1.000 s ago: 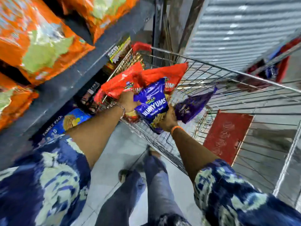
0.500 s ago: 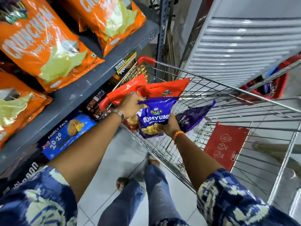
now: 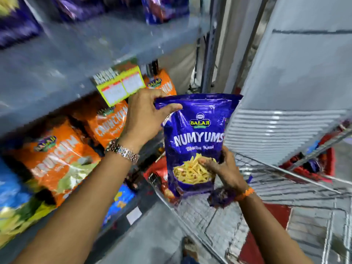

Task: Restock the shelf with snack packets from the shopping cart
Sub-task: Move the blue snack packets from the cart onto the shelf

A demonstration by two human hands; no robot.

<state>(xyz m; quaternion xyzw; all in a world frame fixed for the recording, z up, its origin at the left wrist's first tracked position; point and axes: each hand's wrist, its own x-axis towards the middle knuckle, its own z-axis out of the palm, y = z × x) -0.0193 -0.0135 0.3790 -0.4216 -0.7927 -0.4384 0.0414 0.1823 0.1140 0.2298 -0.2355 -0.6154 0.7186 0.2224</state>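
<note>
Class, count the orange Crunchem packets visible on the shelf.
3 orange packets: one beside the yellow tag, one below it, one farther left. More may hide behind.

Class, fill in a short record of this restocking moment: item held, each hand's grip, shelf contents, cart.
item held: purple Numyums snack packet, upright
left hand: pinching packet's top corner
right hand: gripping packet's lower edge
shelf beside: orange Crunchem crisp bags
shelf above: blurred purple packets
cart: wire shopping cart, red packets inside

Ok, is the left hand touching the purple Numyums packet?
Touching. The head view shows the left hand pinching the top corner of the purple Numyums packet, thumb pressed on its front.
</note>
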